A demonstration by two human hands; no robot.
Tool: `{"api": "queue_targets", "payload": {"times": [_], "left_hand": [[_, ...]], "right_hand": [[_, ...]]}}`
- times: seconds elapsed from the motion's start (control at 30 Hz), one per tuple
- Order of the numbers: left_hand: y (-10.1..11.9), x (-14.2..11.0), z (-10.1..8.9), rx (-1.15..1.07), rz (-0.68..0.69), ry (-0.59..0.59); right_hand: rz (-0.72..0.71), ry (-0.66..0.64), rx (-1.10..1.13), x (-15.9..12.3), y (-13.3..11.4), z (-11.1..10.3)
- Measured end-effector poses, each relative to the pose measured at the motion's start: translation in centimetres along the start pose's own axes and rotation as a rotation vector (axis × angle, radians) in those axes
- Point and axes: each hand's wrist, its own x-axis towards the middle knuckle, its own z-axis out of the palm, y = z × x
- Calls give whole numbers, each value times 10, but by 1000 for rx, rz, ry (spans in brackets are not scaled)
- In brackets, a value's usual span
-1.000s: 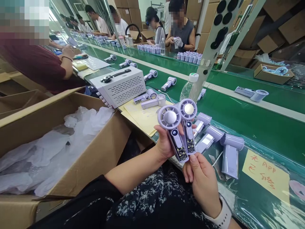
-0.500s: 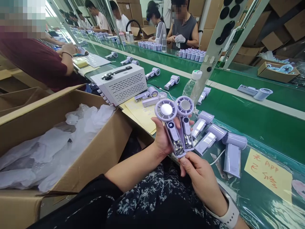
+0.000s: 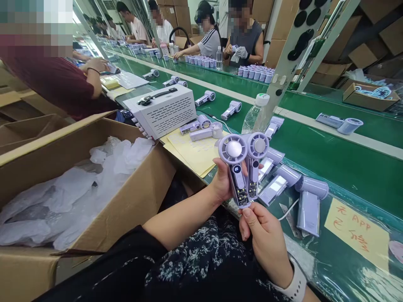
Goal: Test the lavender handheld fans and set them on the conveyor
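Two lilac handheld fans are in my left hand (image 3: 223,181), its fingers wrapped round their handles, heads up. The nearer fan (image 3: 240,180) has a round display reading 20 and a circuit board visible through its clear front. Partly behind it stands the second fan (image 3: 253,167), its display dark. At the base of the nearer fan my right hand (image 3: 266,235) is closed in a pinch on the end of a white cable (image 3: 289,210); the fingers mostly hide the plug. Just right of my hands, several more lilac fans (image 3: 311,205) lie on the green bench.
On my left is a cardboard box (image 3: 132,193) of white plastic bags (image 3: 75,188). A grey metal case (image 3: 163,111), yellow paper (image 3: 185,153) and a clear bottle (image 3: 256,113) stand ahead. A handwritten yellow note (image 3: 357,233) lies right. Co-workers (image 3: 245,37) sit across the green conveyor (image 3: 333,155).
The two fans and my left hand have shifted right in the picture and slightly down. The nearer fan's display shows a different figure. Across the belt, a co-worker has stretched out an arm.
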Motion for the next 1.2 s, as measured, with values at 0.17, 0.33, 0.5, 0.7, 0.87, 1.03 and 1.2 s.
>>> {"api": "queue_targets", "payload": {"times": [0.17,0.33,0.5,0.7,0.87,1.03,1.2], "left_hand": [[-7,0,1,-11,32,-37],[-4,-3,-1,-29,-142,-44],[-5,-9,2,-83,-175,79],[2,-15,5,-4,-206,29],[6,-14,4,54,-216,21],[4,-15,0,52,-229,5],[4,-10,-3,-75,-181,-8]], "right_hand": [[25,23,119,-3,7,4],[-28,66,42,2,0,-6],[-45,101,-14,7,-5,-8],[-46,89,-115,7,-6,-7],[-50,77,-120,8,-7,-6],[-65,58,-126,8,-6,-6],[-98,54,-129,11,-6,-4]]}}
